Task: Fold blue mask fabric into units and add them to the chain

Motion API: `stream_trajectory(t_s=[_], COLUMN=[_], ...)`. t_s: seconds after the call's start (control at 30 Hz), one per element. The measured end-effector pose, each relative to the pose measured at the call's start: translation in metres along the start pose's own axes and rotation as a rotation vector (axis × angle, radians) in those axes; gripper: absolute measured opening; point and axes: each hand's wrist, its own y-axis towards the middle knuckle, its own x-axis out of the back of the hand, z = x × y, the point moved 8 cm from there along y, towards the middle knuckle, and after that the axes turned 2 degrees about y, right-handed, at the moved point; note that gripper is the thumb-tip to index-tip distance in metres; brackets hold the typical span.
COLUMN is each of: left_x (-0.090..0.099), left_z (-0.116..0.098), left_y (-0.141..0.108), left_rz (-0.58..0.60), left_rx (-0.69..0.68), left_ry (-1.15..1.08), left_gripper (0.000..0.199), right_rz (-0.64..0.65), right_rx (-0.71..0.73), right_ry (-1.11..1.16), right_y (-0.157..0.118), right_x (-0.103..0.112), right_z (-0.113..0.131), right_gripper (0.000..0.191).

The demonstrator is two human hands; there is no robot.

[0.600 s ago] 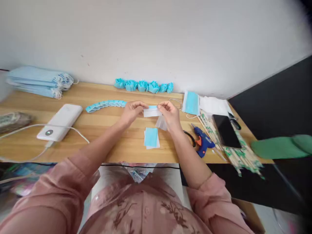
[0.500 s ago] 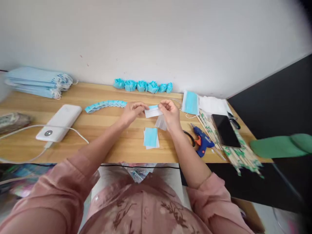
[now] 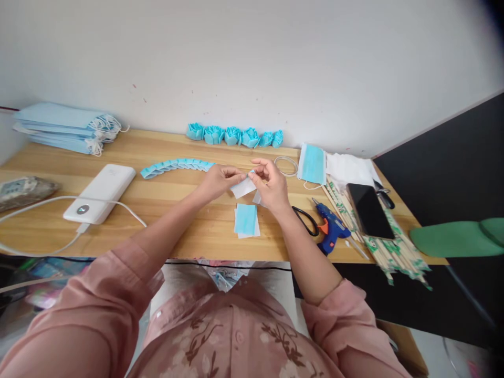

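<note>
Between my two hands is a small blue-and-white fabric piece, its white side facing me. My left hand pinches its left end, and my right hand pinches the upper right end, the fingertips close together. Below them a blue square lies over white pieces on the table. Part of a whitish translucent piece shows beside my right hand. A curved row of folded blue pieces reaches to my left hand. Six or so, several blue fabric flowers stand in a line near the wall.
On the wooden table are stacked masks, a white power bank, a blue glue gun, a phone on wrapped sticks, a single mask and a green bottle.
My hands have drawn closer together, and the fabric piece between them now hangs tilted with less blue showing. The whole view has shifted slightly.
</note>
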Motion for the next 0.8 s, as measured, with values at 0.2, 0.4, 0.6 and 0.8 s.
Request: stream_trajectory(t_s=[0.2, 0.4, 0.6, 0.8], left_x=[-0.004, -0.002, -0.005, -0.009], left_z=[-0.006, -0.005, -0.005, -0.002], left_y=[0.0, -0.003, -0.003, -0.002], left_rz=[0.008, -0.02, -0.012, 0.021], left_rx=[-0.035, 0.051, 0.057, 0.049], left_ry=[0.071, -0.015, -0.037, -0.031], left_gripper=[0.026, 0.025, 0.029, 0.028], right_rz=[-0.023, -0.007, 0.051, 0.043], right_rx=[0.014, -0.091, -0.162, -0.156], right_ry=[0.012, 0.17, 0.178, 0.13], right_y=[0.0, 0.0, 0.002, 0.002], right_x=[0.002, 0.004, -0.003, -0.003], right_z=[0.003, -0.001, -0.013, -0.013], right_gripper=[0.03, 0.041, 0.051, 0.042])
